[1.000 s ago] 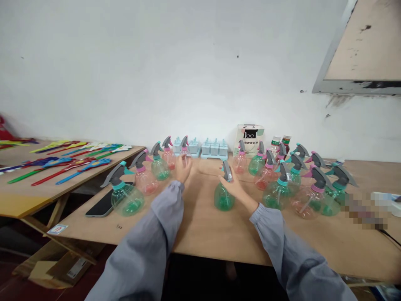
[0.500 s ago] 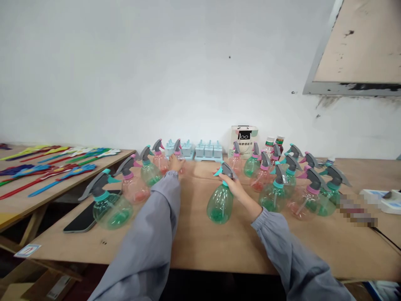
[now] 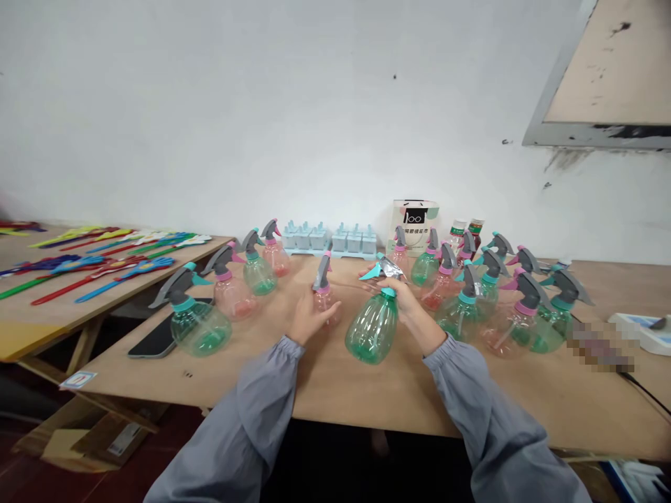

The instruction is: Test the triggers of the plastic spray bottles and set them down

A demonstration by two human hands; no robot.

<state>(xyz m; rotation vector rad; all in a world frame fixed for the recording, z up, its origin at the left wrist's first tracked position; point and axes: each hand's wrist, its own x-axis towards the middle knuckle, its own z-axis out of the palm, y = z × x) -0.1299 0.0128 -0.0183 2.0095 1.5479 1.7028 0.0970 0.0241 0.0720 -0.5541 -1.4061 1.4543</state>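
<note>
My left hand [image 3: 310, 316] is wrapped around the body of a pink spray bottle [image 3: 323, 299], its thumb lying across the near side. The grey and pink spray head of that bottle rises above the fingers. In my right hand [image 3: 409, 302] is a green spray bottle [image 3: 371, 328], gripped at the neck and tilted, its turquoise trigger pointing left. Part of its grey head is covered by the fingers. To the left stand more spray bottles, among them a green one [image 3: 202, 328] and a pink one [image 3: 235, 297]. Several others, including a green one [image 3: 457, 318], crowd together on the right.
A black phone [image 3: 152, 339] lies at the table's left. Pale blue ice-pop moulds [image 3: 355, 241] and a paper bag [image 3: 414, 230] stand by the wall. Colourful hand-shaped sticks [image 3: 123, 269] cover the left table. A white tray [image 3: 642, 334] sits far right.
My left hand has come back toward me from the far left row, bringing the pink spray bottle to the middle. The green bottle in my right hand is tilted more.
</note>
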